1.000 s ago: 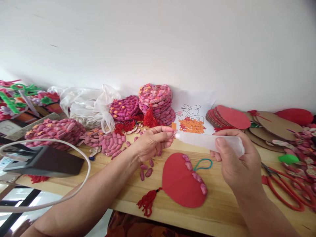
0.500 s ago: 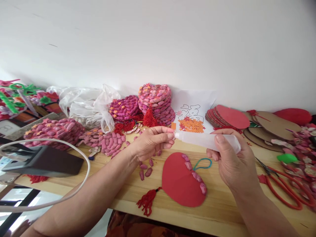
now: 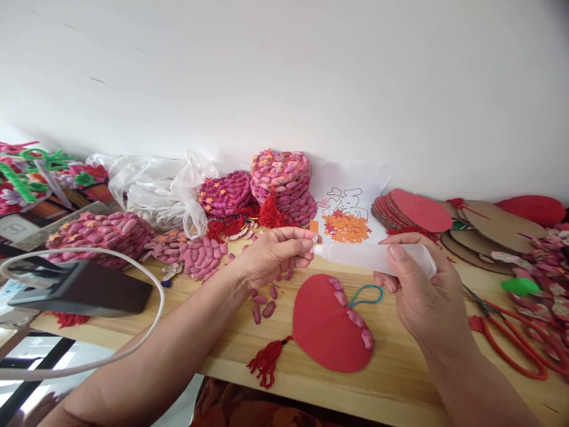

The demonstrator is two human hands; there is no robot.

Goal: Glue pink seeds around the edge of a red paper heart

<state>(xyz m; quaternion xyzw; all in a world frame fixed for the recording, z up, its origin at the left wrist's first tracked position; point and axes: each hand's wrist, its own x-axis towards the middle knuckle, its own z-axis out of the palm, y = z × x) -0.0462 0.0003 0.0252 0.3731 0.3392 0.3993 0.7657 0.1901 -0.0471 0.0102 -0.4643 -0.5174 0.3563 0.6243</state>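
My right hand (image 3: 424, 287) is wrapped round a translucent squeeze glue bottle (image 3: 355, 257), which lies nearly level with its nozzle pointing left. At the nozzle, my left hand (image 3: 280, 252) pinches a small peanut shell (image 3: 316, 238), pale on its inner side and mostly hidden by the fingers. Below both hands a red heart-shaped card (image 3: 326, 326) lies on the wooden table (image 3: 400, 379). Several pink peanut shells (image 3: 355, 319) line its upper right edge. A teal cord loop (image 3: 368, 295) and a red tassel (image 3: 265, 363) are attached to it. Loose pink shells (image 3: 268, 309) lie left of the card.
Orange-handled scissors (image 3: 511, 338) lie at the right. Stacked shell-covered pieces (image 3: 280, 178) and a plastic bag (image 3: 155, 187) stand along the wall. Orange paper stars (image 3: 349, 227) cover part of a white sheet. A black power box (image 3: 106, 287) with a white cable (image 3: 153, 320) is at the left.
The bottle and both hands have hardly moved; slightly more of the pale shell shows at the nozzle. The whole view has shifted a little.
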